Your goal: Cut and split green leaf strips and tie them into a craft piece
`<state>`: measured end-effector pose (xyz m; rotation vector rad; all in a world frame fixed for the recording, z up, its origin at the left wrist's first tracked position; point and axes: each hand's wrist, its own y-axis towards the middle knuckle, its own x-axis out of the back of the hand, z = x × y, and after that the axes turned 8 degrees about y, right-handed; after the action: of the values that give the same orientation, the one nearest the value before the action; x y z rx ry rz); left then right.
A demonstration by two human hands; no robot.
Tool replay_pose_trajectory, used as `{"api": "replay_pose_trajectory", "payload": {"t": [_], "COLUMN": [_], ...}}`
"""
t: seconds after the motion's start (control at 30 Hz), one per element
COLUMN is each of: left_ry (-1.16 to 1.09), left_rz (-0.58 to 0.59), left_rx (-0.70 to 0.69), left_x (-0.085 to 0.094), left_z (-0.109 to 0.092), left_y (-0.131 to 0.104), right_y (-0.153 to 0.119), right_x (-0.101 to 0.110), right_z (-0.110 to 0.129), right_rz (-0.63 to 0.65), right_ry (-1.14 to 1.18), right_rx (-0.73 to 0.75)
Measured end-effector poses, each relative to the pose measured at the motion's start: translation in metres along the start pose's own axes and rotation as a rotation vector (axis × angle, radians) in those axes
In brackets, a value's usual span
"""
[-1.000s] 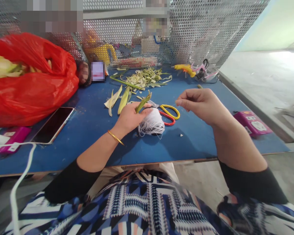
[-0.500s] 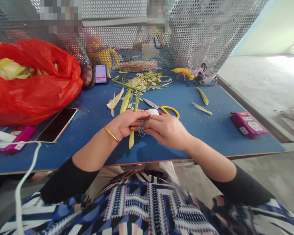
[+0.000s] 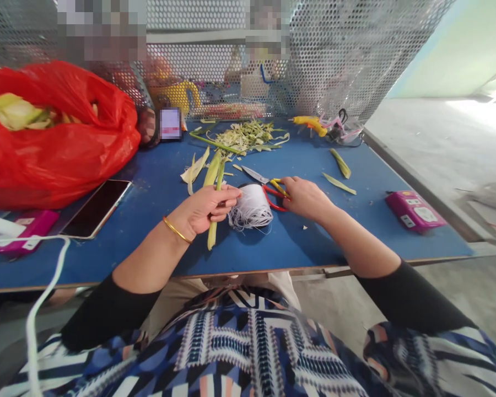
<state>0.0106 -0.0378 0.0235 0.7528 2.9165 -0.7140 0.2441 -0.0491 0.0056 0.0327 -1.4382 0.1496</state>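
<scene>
My left hand (image 3: 209,209) is closed around a narrow green-yellow husk strip (image 3: 212,236), which stands out above and below the fingers. Its thumb and forefinger are pinched together at the tip. Just right of those fingertips lies a bundle of white thread (image 3: 251,208) with loose, tangled strands at its lower edge. My right hand (image 3: 303,196) is curled over the handles of the scissors (image 3: 276,190), one yellow and one red. The blades lie on the table, pointing away to the left. What the right fingertips do under the hand is partly hidden.
Husk pieces (image 3: 211,170) and a pile of shredded husk (image 3: 246,137) lie ahead. To the left are a red plastic bag (image 3: 95,160) and a phone (image 3: 97,212). A yellow glue gun (image 3: 312,122) and a purple packet (image 3: 415,211) are to the right.
My right hand has moved right, away from the left hand and onto the scissors handles. The white thread is now uncovered. My left hand has shifted slightly left with the husk strip.
</scene>
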Motion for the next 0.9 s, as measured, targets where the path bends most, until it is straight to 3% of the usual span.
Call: {"api": "replay_pose_trajectory", "payload": {"t": [0.13,0.3,0.4,0.47,0.6,0.73,0.9], "left_ry": [-0.03,-0.076,-0.104,-0.116,-0.146,-0.197,-0.283], "left_rz": [-0.022,-0.025,-0.029,-0.023,-0.006,0.006,0.045], "left_rx": [-0.017,-0.02,-0.014,-0.012,-0.047,-0.075,-0.091], "left_x": [0.001,0.003,0.003,0.003,0.002,0.002,0.0], "left_z": [0.001,0.006,0.009,0.011,0.014,0.017,0.02], "left_y": [-0.001,0.0,0.001,0.002,0.004,0.006,0.007], "right_y": [0.008,0.007,-0.008,-0.026,-0.07,-0.1,-0.11], "right_x": [0.011,0.015,0.011,0.009,0.013,0.017,0.004], "right_z": [0.004,-0.017,-0.031,-0.035,-0.029,-0.01,0.006], "right_rz": [0.096,0.064,0.0,0.02,0.137,0.385,0.51], "right_ry": [-0.068,0.178,0.453,0.798,1.383,1.665,1.882], "right_rx": [-0.023,-0.106,-0.211,-0.252,-0.152,-0.095,-0.033]}}
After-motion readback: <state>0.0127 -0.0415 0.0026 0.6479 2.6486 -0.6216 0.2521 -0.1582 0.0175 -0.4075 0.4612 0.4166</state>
